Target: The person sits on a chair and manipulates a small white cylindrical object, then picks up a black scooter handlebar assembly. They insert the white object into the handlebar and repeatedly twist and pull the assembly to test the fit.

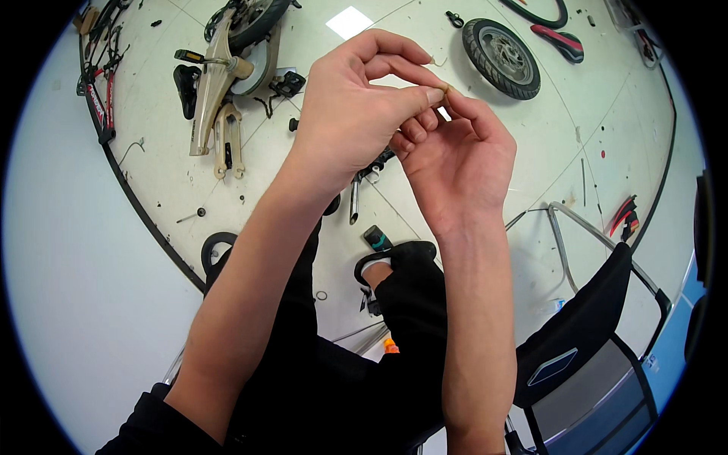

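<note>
My left hand (345,114) and my right hand (462,163) are raised in front of me, and their fingertips meet. A thin, pale, curled strand (437,61) shows by the left index fingertip; its exact kind is too small to tell. The left thumb is pressed against the fingertips of the right hand, with the left index finger stretched above. On the right hand the index finger and thumb are bent together in a pinch, and the other fingers curl behind the left thumb. Whatever sits between the touching fingertips is mostly hidden.
On the tiled floor lie a partly dismantled two-wheeler frame (212,91), a loose wheel (501,59), a red-black saddle (559,42) and a beige fork (228,144). A dark teal-marked object (377,238) is near my foot. At right stands a metal-framed chair (588,379) with a phone (552,367) on it.
</note>
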`<state>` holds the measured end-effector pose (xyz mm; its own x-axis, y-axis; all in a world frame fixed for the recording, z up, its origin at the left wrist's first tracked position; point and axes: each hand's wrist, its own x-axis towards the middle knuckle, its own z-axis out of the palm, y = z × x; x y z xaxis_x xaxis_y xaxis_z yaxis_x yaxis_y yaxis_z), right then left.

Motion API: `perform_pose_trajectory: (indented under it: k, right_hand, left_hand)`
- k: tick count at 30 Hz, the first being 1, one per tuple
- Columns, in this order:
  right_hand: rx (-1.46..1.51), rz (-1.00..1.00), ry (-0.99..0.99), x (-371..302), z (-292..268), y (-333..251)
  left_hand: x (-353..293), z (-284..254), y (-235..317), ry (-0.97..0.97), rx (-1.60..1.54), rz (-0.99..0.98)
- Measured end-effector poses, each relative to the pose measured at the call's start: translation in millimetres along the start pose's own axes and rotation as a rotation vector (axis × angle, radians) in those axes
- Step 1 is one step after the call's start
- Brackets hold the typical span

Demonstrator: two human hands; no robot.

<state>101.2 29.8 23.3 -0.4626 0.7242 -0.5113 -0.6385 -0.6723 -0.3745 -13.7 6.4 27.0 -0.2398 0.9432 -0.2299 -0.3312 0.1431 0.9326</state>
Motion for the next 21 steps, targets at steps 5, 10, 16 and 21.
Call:
perform_pose_trajectory:
  k: [5, 10, 16, 21]
  right_hand:
    - [-0.076, -0.033, -0.055, 2.4, -5.4, -0.6]
    - [-0.113, -0.05, -0.075, 1.1, -3.8, -2.6]
    - [-0.155, -0.063, -0.114, 2.1, -5.8, -3.3]
    - [-0.148, -0.065, -0.127, 2.2, -6.7, -3.3]
  left_hand:
    - [-3.3, -3.4, 3.6, -0.018, -0.067, -0.048]
    - [-3.7, -5.9, 2.6, -0.023, -0.137, -0.075]
    - [-4.0, -8.5, 2.0, -0.025, -0.15, -0.113]
    - [-4.4, -8.4, 3.2, -0.038, -0.176, -0.128]
